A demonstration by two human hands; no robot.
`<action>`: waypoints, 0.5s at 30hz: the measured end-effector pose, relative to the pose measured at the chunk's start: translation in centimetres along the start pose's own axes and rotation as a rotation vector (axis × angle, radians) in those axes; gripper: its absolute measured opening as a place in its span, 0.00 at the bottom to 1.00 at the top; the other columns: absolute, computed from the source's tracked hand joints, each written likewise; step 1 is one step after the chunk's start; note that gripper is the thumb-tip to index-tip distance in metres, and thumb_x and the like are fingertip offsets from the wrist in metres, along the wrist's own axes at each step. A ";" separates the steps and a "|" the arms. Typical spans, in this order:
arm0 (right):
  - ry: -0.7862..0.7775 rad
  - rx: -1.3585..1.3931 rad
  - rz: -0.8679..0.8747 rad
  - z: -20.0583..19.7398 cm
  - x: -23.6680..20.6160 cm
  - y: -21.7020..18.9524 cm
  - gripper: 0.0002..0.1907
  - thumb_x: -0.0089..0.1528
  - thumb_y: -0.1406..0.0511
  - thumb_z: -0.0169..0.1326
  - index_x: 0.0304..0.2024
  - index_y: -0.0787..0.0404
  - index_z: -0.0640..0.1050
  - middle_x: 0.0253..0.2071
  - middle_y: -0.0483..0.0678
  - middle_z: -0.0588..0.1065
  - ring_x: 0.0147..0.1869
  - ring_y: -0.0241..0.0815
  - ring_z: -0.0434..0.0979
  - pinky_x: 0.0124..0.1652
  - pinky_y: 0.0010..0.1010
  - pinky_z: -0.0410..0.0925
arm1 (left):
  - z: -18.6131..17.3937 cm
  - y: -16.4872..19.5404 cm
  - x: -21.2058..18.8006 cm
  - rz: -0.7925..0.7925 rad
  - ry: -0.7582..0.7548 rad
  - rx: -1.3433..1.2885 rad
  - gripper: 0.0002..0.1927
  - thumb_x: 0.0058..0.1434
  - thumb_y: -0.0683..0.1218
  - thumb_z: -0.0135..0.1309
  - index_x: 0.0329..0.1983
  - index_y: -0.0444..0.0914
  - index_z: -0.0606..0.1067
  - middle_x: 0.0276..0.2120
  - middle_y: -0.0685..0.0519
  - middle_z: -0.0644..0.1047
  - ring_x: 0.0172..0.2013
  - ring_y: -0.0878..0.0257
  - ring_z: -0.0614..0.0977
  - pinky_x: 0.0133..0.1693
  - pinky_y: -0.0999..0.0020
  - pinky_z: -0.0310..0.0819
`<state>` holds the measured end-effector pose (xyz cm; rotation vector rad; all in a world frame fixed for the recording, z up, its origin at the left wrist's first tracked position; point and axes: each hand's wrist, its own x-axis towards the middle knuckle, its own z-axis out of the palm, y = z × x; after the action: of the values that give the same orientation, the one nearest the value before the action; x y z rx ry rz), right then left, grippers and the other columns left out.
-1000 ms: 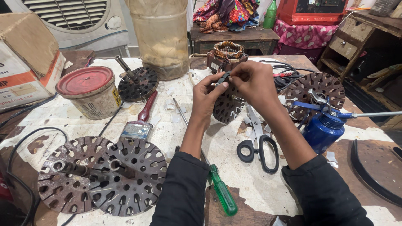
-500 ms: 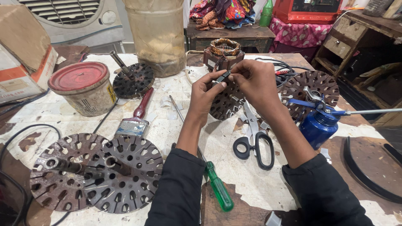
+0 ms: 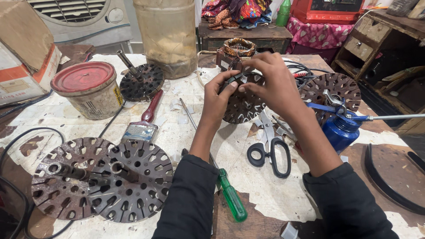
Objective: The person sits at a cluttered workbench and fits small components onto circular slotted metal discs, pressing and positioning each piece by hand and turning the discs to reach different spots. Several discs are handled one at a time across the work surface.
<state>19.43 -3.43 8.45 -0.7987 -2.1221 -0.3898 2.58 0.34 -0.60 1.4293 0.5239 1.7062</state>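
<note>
Slotted stator disc [image 3: 241, 108] under left hand [image 3: 221, 99]; right hand [image 3: 270, 84] touching its rim

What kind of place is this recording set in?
Probably a small repair workshop for fan or motor parts. Slotted metal stator discs lie on a worn worktable, with a blue oil can, scissors and a green-handled screwdriver beside the working hands.

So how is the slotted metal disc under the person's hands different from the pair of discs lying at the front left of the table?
The disc under the hands is single and has pale paper strips tucked into several rim slots; the front-left pair overlap each other and their slots look bare. The pair each carry a metal shaft lying across them; no shaft shows on the disc being worked. Both hands, left hand and right hand, touch that disc; nobody touches the pair. All are dark, round, slotted metal.
</note>
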 end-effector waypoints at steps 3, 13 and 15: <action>-0.158 0.145 0.086 0.5 0.1 0.5 0.23 0.59 0.65 0.65 0.55 0.65 0.78 0.48 0.59 0.79 0.52 0.57 0.79 0.51 0.42 0.69 | 0.3 0.0 0.0 0.032 0.049 0.029 0.12 0.66 0.40 0.55 0.51 0.33 0.78 0.42 0.53 0.80 0.43 0.68 0.79 0.50 0.72 0.74; -0.231 0.356 0.235 0.9 -0.1 0.9 0.21 0.65 0.70 0.54 0.62 0.64 0.74 0.56 0.59 0.78 0.57 0.50 0.80 0.55 0.37 0.70 | 0.8 0.7 -0.4 0.090 0.069 0.215 0.14 0.63 0.44 0.62 0.49 0.33 0.77 0.40 0.53 0.81 0.41 0.69 0.80 0.46 0.71 0.77; -0.233 0.353 0.250 0.9 0.0 0.8 0.21 0.65 0.70 0.54 0.62 0.64 0.75 0.56 0.59 0.78 0.57 0.50 0.80 0.54 0.37 0.70 | 0.7 0.6 -0.5 0.065 0.064 0.209 0.15 0.63 0.45 0.62 0.50 0.33 0.77 0.39 0.53 0.81 0.40 0.69 0.81 0.45 0.72 0.77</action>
<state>19.44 -2.40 7.88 -0.9171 -2.1820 0.2151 3.07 -0.54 -0.19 1.5564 0.7153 1.7952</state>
